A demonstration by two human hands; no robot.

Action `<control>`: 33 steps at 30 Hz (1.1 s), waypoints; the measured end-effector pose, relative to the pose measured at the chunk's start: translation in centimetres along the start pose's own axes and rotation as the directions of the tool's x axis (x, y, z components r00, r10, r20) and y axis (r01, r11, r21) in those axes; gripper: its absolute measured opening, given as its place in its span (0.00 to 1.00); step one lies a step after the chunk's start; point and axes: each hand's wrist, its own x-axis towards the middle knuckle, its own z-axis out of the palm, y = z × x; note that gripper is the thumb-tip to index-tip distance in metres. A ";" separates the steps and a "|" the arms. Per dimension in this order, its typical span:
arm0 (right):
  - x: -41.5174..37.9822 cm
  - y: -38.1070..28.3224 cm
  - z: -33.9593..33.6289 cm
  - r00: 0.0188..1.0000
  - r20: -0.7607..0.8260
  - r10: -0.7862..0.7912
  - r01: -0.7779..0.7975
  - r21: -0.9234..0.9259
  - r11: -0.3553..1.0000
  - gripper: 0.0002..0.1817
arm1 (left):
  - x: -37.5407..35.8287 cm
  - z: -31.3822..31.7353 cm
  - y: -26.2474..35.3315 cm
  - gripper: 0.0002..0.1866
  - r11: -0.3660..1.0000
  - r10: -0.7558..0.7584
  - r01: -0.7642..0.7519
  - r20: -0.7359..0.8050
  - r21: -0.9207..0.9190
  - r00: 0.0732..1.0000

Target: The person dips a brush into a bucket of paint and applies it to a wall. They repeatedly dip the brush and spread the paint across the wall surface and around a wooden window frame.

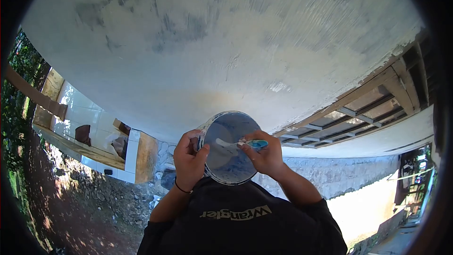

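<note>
A round bucket [233, 172] with a pale, whitish substance inside is held in front of my chest. My left hand [191, 158] grips its left rim, thumb over the edge. Closed around the turquoise handle of a tool [257, 144] is my right hand [264, 153], at the bucket's right side. The tool's far end reaches over the inside of the bucket, where a white streak shows; its exact shape is hard to make out. Beyond the bucket rises a wall [212, 61] with white brush strokes and grey patches.
A wooden window frame with bars [349, 113] is set in the wall at right. At left stands a tiled ledge [94, 118] with a dark brown item [83, 134] and a plastic bag [118, 145]. Rough, stony ground [108, 203] lies at lower left.
</note>
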 end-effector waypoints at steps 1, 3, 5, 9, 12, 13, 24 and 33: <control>0.1 -0.4 -0.1 0.999 -0.013 0.032 -0.032 0.026 0.999 0.09 | 0.2 -0.1 0.3 0.15 1.000 0.009 -0.009 0.006 -0.023 1.000; 0.6 -0.5 0.4 0.986 -0.027 -0.162 0.158 -0.102 0.982 0.09 | 0.6 -0.8 0.4 0.15 0.999 0.000 0.001 0.035 -0.034 0.999; 0.4 -0.4 0.8 0.995 -0.062 0.084 -0.075 0.122 0.990 0.09 | 0.8 -1.4 0.8 0.15 0.999 -0.019 0.022 0.071 -0.035 0.997; 1.6 -2.2 -1.0 0.998 -0.043 0.045 -0.043 0.057 0.997 0.09 | 1.5 -2.1 2.2 0.17 1.000 0.015 -0.014 0.124 -0.013 0.992; 1.8 -2.8 -1.2 0.965 -0.085 0.247 -0.212 0.299 0.930 0.09 | 2.0 -2.5 3.4 0.16 0.999 0.037 -0.036 0.152 -0.015 0.988; 2.2 -3.4 -2.0 0.995 -0.099 0.016 -0.008 0.072 0.997 0.09 | 2.3 -2.5 3.7 0.15 0.998 0.051 -0.047 0.157 -0.032 0.986; 3.4 -2.4 -6.8 0.950 0.008 0.312 -0.270 0.524 0.808 0.08 | 4.7 -0.1 6.4 0.15 0.993 0.097 -0.107 0.185 0.047 0.978; 6.5 -8.4 -26.3 0.809 -0.473 -0.349 0.487 0.208 0.848 0.09 | 8.5 4.5 14.2 0.16 0.988 0.056 -0.011 0.285 -0.155 0.957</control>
